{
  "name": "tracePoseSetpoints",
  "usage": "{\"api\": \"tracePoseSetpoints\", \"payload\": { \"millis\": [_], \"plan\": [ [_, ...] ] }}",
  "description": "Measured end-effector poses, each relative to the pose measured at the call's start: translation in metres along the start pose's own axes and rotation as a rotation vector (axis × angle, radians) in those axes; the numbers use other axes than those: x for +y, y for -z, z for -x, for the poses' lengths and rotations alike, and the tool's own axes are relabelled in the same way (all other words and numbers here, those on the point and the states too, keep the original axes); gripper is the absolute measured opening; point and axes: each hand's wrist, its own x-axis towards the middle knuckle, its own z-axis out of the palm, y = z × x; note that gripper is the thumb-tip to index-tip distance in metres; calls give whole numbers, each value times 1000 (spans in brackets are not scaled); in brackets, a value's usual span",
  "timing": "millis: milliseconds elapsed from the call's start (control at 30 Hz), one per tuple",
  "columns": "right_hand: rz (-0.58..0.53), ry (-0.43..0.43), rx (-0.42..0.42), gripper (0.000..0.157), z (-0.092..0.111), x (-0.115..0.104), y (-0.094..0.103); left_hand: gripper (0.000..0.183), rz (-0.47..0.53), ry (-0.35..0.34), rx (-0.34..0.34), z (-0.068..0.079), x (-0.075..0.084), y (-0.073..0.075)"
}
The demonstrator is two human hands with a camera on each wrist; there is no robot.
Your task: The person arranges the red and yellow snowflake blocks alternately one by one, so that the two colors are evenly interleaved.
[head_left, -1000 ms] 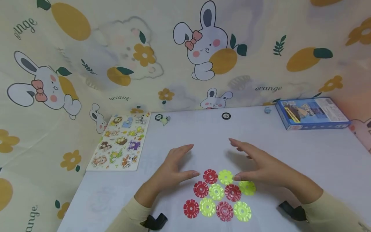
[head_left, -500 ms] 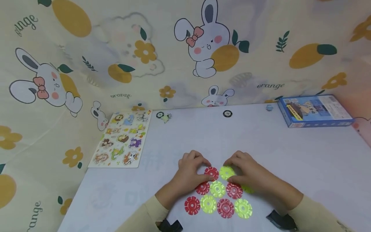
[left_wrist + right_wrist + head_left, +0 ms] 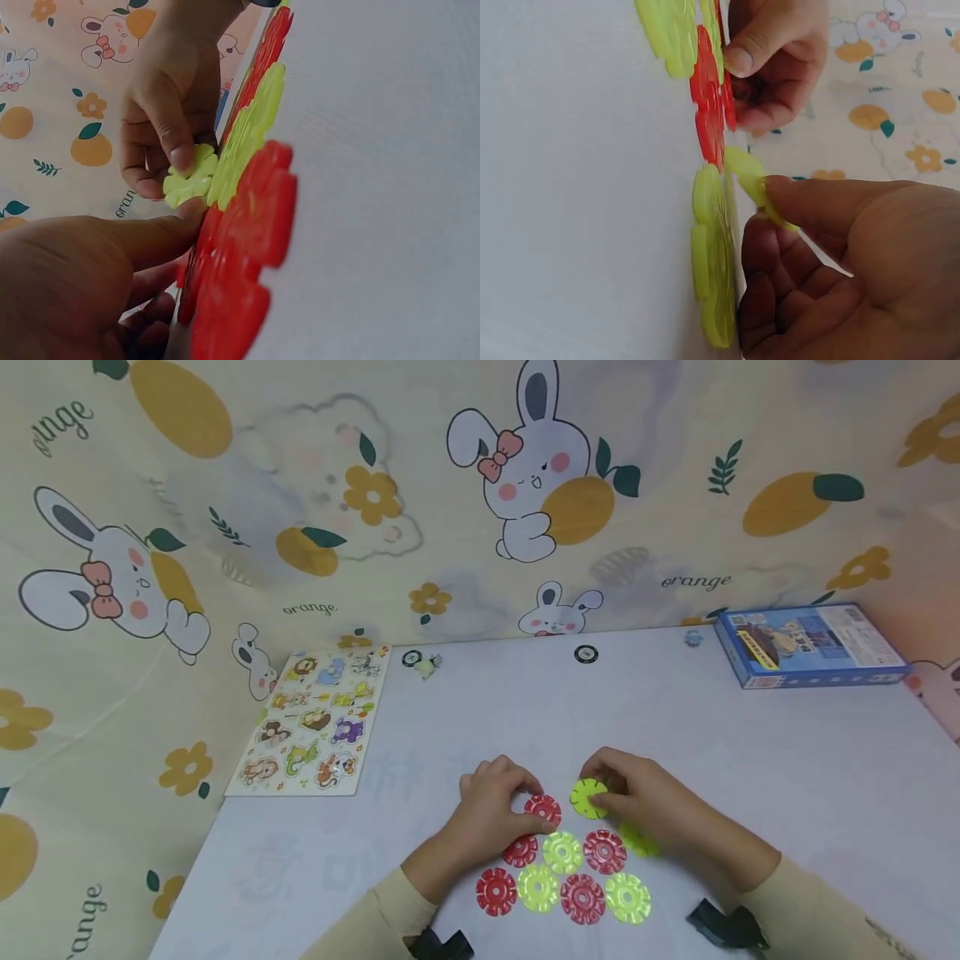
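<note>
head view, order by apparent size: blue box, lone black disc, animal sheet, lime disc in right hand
1. Animal sheet
2. Blue box
3. Lime disc in right hand
4. Lone black disc, which lies farther away

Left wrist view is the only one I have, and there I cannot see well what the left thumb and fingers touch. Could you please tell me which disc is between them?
Observer: In the head view, the left hand has thumb and a finger at opposite edges of a red disc.
Operator: Thank you. Is something partly covered on the other side?
Observer: Yes, a yellow-green disc is partly hidden by the right hand.
Operator: And farther away, at the person's left?
Observer: A white board with animal pictures lies there.
</note>
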Motion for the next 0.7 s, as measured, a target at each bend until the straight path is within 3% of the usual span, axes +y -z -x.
{"api": "tracePoseSetpoints", "payload": {
  "millis": [133,267,467,533,633,700],
  "plan": [
    [-23,-8,38,22,-5,-4,3,35,139,51,4,-1,-3,4],
    [-53,-32,54,18,-18,-12,6,23,271,121,82,-8,-21,18],
    [-108,-82,0,15,-52,-25,4,22,268,275,330,-26,-68,49],
    [-124,-87,-20,15,-65,-29,2,25,263,319,385,-29,-82,56],
    [-138,-85,-29,22,-81,-32,-2,29,206,336,388,-26,-93,65],
    [-121,-71,-19,29,-87,-33,-4,33,139,309,331,-21,-95,70]
  ]
}}
